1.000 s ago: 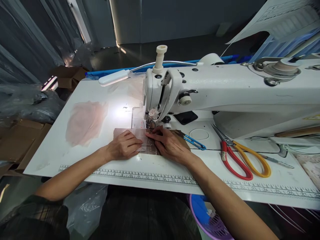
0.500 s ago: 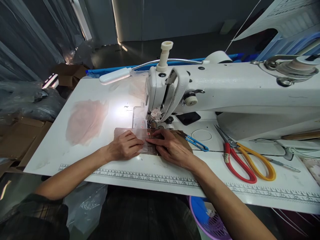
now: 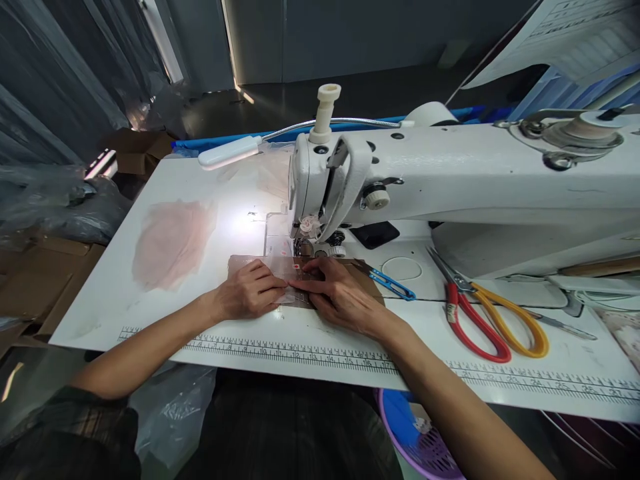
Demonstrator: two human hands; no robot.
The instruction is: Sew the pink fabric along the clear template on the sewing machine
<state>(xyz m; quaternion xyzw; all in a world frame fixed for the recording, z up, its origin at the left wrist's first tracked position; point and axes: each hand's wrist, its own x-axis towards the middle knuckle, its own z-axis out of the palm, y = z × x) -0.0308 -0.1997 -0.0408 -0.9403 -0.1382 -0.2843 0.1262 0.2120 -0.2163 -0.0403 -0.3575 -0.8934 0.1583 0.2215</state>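
Just in front of the needle area of a white sewing machine [image 3: 425,180], a sheer pale strip of fabric [image 3: 281,267] with small red marks lies over a brown sheet [image 3: 364,280]. My left hand [image 3: 253,291] is closed on the fabric's near left edge, its fingers curled and pressed down. From the other side, my right hand [image 3: 343,297] grips the same fabric, with the index finger reaching toward my left fingertips. Both hands rest on the brown sheet. The presser foot [image 3: 303,248] stands right behind the fabric; my fingers hide part of the strip.
Blue thread snips [image 3: 393,285] lie right of my right hand, with red-and-yellow-handled scissors [image 3: 480,320] beyond. Sheer pink fabric pieces [image 3: 173,243] lie on the left of the table. A printed ruler [image 3: 300,352] runs along the front edge; a purple basket [image 3: 387,427] stands below.
My right hand has shifted slightly left, closer to my left fingertips. My left hand stays almost in place. The view has moved a little.
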